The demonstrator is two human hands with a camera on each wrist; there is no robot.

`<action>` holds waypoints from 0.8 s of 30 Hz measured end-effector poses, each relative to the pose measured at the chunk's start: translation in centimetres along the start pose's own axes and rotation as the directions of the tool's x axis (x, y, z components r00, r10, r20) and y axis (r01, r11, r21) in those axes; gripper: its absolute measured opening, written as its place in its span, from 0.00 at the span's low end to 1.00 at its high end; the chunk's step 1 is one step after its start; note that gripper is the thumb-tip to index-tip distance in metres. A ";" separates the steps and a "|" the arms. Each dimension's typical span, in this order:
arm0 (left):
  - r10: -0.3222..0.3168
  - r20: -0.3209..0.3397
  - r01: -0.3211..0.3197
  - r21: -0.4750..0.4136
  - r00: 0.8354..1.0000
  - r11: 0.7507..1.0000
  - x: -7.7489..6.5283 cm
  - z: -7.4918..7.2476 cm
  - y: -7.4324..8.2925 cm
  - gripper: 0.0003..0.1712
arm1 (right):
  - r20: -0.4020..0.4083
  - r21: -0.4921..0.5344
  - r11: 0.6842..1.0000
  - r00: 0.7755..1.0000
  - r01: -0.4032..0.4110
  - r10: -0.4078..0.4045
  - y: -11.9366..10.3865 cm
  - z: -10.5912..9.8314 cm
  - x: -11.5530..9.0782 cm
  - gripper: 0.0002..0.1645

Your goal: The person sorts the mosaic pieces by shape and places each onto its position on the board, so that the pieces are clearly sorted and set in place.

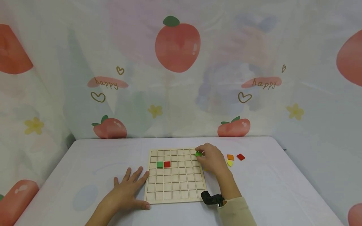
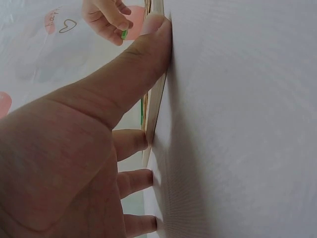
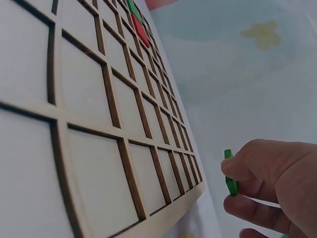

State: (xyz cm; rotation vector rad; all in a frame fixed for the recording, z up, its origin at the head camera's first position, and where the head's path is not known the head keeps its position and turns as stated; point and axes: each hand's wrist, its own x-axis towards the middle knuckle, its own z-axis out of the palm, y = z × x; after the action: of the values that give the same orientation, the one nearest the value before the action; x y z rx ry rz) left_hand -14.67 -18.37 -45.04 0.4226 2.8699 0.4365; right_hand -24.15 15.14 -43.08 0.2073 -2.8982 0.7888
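A pale wooden grid board [image 1: 176,179] lies on the table, with a green square tile [image 1: 160,164] and a red square tile [image 1: 167,164] side by side in its upper left cells. My left hand [image 1: 124,193] has its fingers spread at the board's left side; in the left wrist view the thumb [image 2: 133,69] touches the board's edge. My right hand [image 1: 213,159] pinches a small green piece [image 3: 230,173] between thumb and fingers. It is above the board's far right corner in the head view, and the fingers hide part of the piece.
To the right of the board lie loose pieces: an orange one [image 1: 230,157], a red one [image 1: 240,157] and a yellow one [image 1: 230,163]. Another yellow bit [image 1: 206,169] is partly covered by the right hand. A black wrist camera [image 1: 212,198] overhangs the board's near right corner.
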 end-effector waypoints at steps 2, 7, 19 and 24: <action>-0.005 0.004 0.005 0.001 1.000 1.000 0.0 0.0 0.0 0.69 | 0.001 0.004 1.000 1.000 0.006 -0.006 -0.1 0.1 0.0 0.18; -0.006 0.003 0.006 0.002 1.000 1.000 0.0 0.0 0.0 0.69 | -0.004 0.009 1.000 1.000 0.027 -0.027 -0.5 0.2 0.0 0.18; -0.006 0.005 0.006 -0.001 1.000 1.000 -0.1 0.0 0.1 0.69 | 0.007 -0.007 0.995 0.995 0.100 -0.100 -1.4 0.3 -0.2 0.18; -0.001 0.002 0.001 -0.004 1.000 1.000 0.0 0.1 0.0 0.69 | 0.028 -0.033 0.993 0.993 0.112 -0.112 -1.9 0.6 -0.1 0.19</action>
State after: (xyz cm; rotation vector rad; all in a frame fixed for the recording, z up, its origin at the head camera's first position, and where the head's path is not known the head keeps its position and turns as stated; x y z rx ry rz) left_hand -14.67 -18.35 -45.13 0.4213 2.8669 0.4410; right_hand -23.75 13.20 -42.67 0.3757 -2.8921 0.7222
